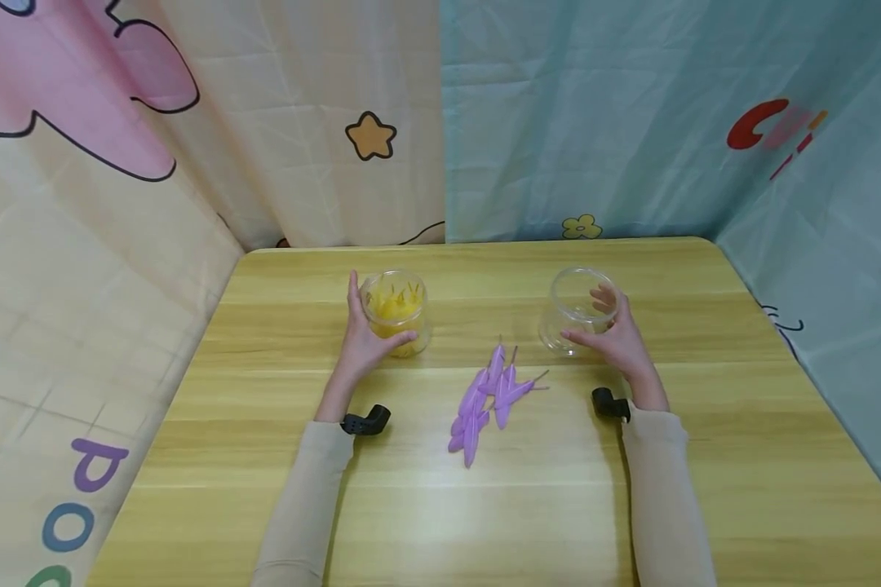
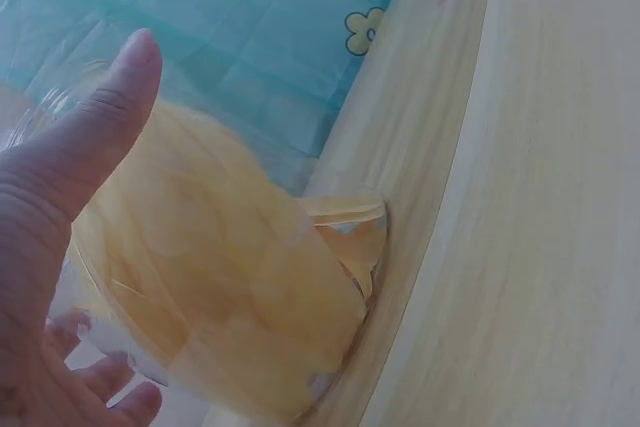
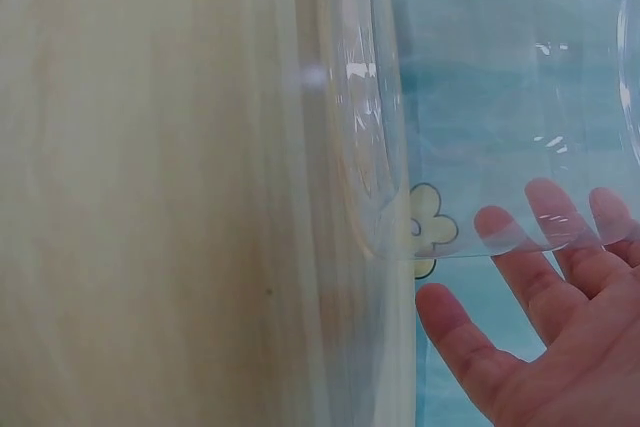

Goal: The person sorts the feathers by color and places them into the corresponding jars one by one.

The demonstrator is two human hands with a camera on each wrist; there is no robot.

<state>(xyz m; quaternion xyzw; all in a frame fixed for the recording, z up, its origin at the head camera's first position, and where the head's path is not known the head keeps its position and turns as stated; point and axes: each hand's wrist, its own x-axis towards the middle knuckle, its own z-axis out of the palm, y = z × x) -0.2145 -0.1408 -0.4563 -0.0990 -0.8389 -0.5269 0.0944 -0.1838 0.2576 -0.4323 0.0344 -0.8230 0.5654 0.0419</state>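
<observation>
On the left of the table, my left hand [image 1: 365, 346] holds a clear plastic jar [image 1: 422, 336], thumb in front and fingers round the far side. Yellow feathers [image 1: 399, 306] fill this jar; the left wrist view shows them pressed against its wall. To the right stands a second clear jar [image 1: 555, 322] with nothing seen inside. My right hand [image 1: 622, 338] holds it from its right side, and the right wrist view shows fingers [image 3: 545, 292] against the transparent wall. Between the jars and nearer to me lie several purple feathers [image 1: 472, 408], loosely piled.
The wood-grain table [image 1: 440, 530] carries the jars and feathers. Printed curtains [image 1: 514, 122] hang behind its back edge and along both sides. A small black wrist camera [image 1: 367, 420] sits on the left wrist, another [image 1: 609, 404] on the right.
</observation>
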